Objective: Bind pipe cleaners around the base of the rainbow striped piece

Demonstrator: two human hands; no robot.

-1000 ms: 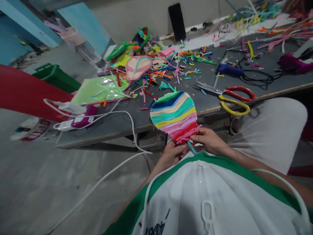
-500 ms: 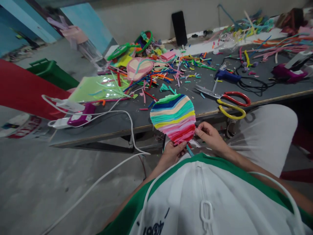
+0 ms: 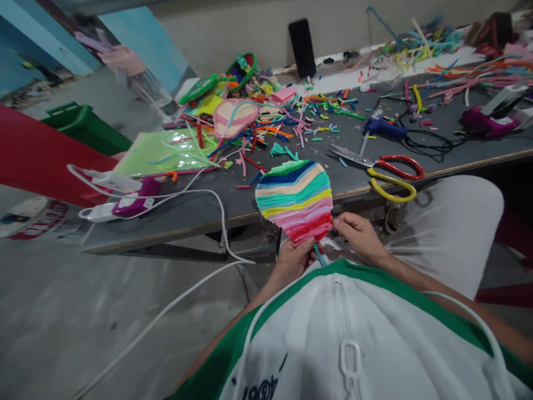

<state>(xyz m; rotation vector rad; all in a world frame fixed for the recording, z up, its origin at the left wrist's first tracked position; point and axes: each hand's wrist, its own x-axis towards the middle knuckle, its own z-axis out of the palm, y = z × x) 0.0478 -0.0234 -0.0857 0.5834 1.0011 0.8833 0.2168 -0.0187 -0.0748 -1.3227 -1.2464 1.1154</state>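
Observation:
A rounded, striped piece made of rows of pipe cleaners (image 3: 295, 197) is held over my lap at the table's front edge. Its bands run from green and blue through yellow to pink and red. My left hand (image 3: 295, 258) grips its lower tip, thumb on top, beside a teal stem (image 3: 320, 255). At the right edge of the piece, my right hand (image 3: 355, 233) is closed in a pinch near the red rows. What lies between those fingertips is too small to make out. Scissors with one red and one yellow handle (image 3: 393, 176) rest nearby on the table edge.
The grey table (image 3: 200, 214) carries scattered pipe cleaner cuttings (image 3: 320, 114), a blue glue gun (image 3: 385, 129) and a pink oval piece (image 3: 235, 118). A black phone (image 3: 302, 49) leans on the wall. A white cable (image 3: 222, 211) hangs over the front edge at left.
Both hands stay at the piece, with barely any movement. The left thumb has shifted slightly at the lower tip. The whole view has moved a little.

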